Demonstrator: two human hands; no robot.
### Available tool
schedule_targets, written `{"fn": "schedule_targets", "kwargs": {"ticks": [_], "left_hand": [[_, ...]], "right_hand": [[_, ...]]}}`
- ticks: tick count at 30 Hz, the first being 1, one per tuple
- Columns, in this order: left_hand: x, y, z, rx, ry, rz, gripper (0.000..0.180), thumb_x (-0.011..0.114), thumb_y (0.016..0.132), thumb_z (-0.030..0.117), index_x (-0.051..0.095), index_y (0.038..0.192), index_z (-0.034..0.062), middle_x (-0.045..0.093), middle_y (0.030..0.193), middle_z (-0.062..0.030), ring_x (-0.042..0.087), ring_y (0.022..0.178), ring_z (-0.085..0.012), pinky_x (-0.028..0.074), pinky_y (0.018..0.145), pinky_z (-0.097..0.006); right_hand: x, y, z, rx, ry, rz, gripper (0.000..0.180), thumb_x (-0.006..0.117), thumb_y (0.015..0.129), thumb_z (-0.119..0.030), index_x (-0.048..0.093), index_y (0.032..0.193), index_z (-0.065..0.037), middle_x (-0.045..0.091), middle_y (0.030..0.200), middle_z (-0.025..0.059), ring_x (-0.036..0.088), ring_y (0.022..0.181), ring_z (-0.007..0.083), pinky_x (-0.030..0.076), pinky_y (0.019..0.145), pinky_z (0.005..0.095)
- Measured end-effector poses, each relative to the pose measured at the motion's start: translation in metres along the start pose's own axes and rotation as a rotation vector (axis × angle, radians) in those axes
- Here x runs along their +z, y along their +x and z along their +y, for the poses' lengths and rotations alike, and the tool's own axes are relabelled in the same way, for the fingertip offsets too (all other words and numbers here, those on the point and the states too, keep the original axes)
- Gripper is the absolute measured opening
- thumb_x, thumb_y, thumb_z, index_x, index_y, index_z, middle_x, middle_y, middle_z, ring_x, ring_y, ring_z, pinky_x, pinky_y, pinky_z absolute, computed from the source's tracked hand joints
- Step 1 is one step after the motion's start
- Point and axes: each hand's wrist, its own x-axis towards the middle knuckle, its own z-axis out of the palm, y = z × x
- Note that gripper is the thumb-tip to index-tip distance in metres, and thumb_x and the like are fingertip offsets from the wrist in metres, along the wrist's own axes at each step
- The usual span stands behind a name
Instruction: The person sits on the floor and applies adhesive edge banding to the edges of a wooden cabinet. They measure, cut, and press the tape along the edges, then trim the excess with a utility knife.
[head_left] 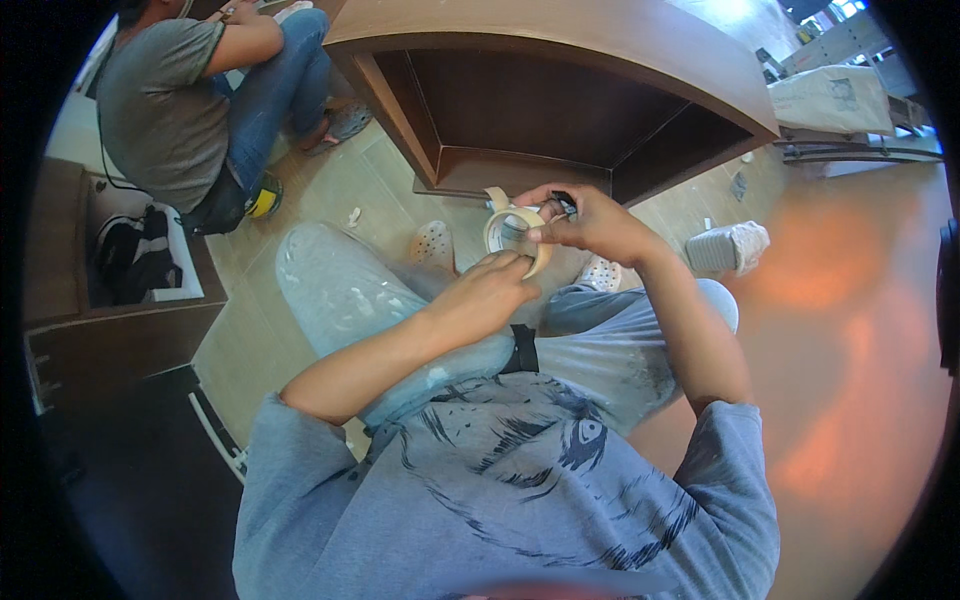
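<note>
A roll of cream masking tape [541, 262] is between my hands, in front of a brown wooden cabinet [560, 120]. My left hand [490, 292] grips the roll's lower edge with bent fingers. A short loose piece of tape [497, 198] sticks up at the far side of the roll. My right hand [598, 225] is closed, with its thumb against the roll's right side. Against the right fingers shows a small black object [566, 203], too covered to name.
A seated person [170, 110] in a grey shirt and jeans is at the far left. A dark wooden unit [130, 320] with a compartment stands at my left. A white-wrapped block [728, 248] lies on the floor to the right, near a glossy brown panel [840, 400].
</note>
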Motion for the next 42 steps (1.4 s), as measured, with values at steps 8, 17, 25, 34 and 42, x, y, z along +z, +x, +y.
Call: {"fn": "schedule_targets", "kwargs": {"ticks": [8, 17, 25, 34, 42], "left_hand": [[-0.122, -0.042, 0.083, -0.310, -1.007, 0.042, 0.033, 0.056, 0.102, 0.007, 0.067, 0.133, 0.0059, 0.075, 0.111, -0.0185, 0.074, 0.100, -0.0238, 0.058, 0.089, -0.036], [-0.161, -0.008, 0.119, 0.546, -1.513, 0.215, 0.028, 0.046, 0.107, 0.016, 0.065, 0.121, -0.0006, 0.074, 0.097, -0.0206, 0.073, 0.092, -0.0313, 0.054, 0.094, -0.051], [-0.163, -0.020, 0.113, 0.751, -1.851, 0.005, 0.026, 0.049, 0.105, 0.016, 0.068, 0.103, -0.0012, 0.073, 0.091, -0.0180, 0.069, 0.085, -0.0341, 0.049, 0.099, -0.060], [-0.175, -0.016, 0.200, 0.070, -0.325, 0.600, 0.014, 0.064, 0.093, 0.014, 0.073, 0.089, 0.0046, 0.074, 0.094, -0.0108, 0.069, 0.083, -0.0286, 0.054, 0.087, -0.050], [-0.107, 0.010, -0.022, -0.326, -0.822, 0.675, 0.040, 0.071, 0.093, 0.005, 0.065, 0.133, 0.0043, 0.072, 0.116, -0.0089, 0.067, 0.103, -0.0146, 0.054, 0.092, -0.029]], "right_hand": [[-0.009, 0.037, 0.041, 0.008, -0.384, 0.152, 0.047, 0.072, 0.077, -0.007, 0.068, 0.124, -0.010, 0.072, 0.112, 0.0259, 0.067, 0.110, 0.0423, 0.053, 0.097, 0.0464], [0.023, 0.037, 0.033, -0.041, -0.468, 0.042, 0.047, 0.069, 0.079, -0.011, 0.066, 0.126, -0.008, 0.071, 0.110, 0.0264, 0.067, 0.109, 0.0437, 0.051, 0.098, 0.0497], [0.013, 0.025, 0.031, 0.039, -0.495, 0.022, 0.050, 0.069, 0.081, -0.010, 0.066, 0.131, -0.010, 0.068, 0.123, 0.0247, 0.064, 0.119, 0.0400, 0.050, 0.104, 0.0469], [0.010, 0.031, 0.033, -0.136, -0.525, 0.039, 0.046, 0.068, 0.080, -0.011, 0.068, 0.126, -0.008, 0.070, 0.116, 0.0265, 0.061, 0.121, 0.0408, 0.048, 0.103, 0.0475], [-0.031, 0.030, 0.043, -0.200, 0.039, -0.030, 0.037, 0.063, 0.088, -0.021, 0.073, 0.119, -0.004, 0.073, 0.119, 0.0080, 0.066, 0.104, 0.0193, 0.051, 0.094, 0.0339]]}}
